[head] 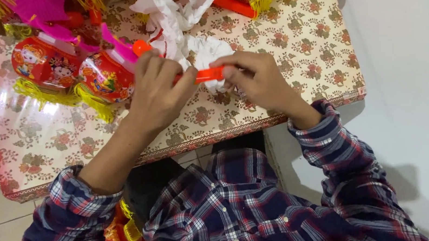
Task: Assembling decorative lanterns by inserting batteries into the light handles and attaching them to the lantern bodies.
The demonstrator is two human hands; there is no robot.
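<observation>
Tabletop (284, 63), floral-patterned cover, seen from above. Crumpled white paper (181, 26) lies mid-tabletop. Two red lanterns (105, 76) with yellow fringe sit left of it. Left hand (156, 92) and right hand (255, 77) meet over the near edge, each grip closed on one end of an orange plastic stick (210, 74), held level just above the tabletop, against the paper.

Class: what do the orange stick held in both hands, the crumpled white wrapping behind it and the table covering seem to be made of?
Orange stick: probably smooth plastic; even, bright, slightly shiny colour. Crumpled white wrapping: looks like thin matte paper; sharp creases hold. Floral table covering: likely glossy plastic or vinyl sheet; lamp glare shows at the left.
</observation>
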